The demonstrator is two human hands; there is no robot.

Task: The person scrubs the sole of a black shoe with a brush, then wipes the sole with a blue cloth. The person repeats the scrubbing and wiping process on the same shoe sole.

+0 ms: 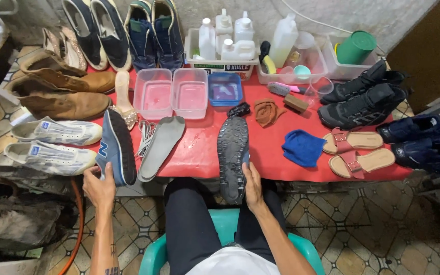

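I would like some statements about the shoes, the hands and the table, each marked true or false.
1. The left hand holds a blue sneaker. True.
2. The right hand holds a shoe with its sole facing up. True.
3. The table cover is green. False: it is red.
4. The blue cloth lies inside a clear tub. False: it lies on the table, beside the pink sandals.
5. A grey insole lies between the two held shoes. True.
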